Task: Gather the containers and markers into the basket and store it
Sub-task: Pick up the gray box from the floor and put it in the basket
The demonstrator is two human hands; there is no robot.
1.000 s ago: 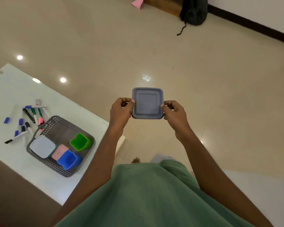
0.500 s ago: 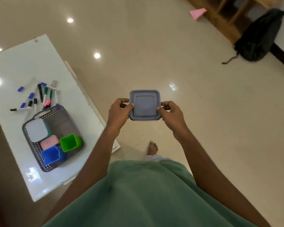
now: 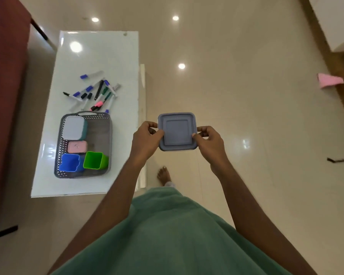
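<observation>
Both hands, left (image 3: 146, 140) and right (image 3: 210, 142), pinch the grey container (image 3: 177, 132); next it likely needs lowering into the basket (image 3: 107, 135).

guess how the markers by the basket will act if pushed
The markers look round-barrelled and lie on a glossy table, so they would probably roll or skid. They lie criss-crossed, so a push likely scatters them unevenly.
</observation>
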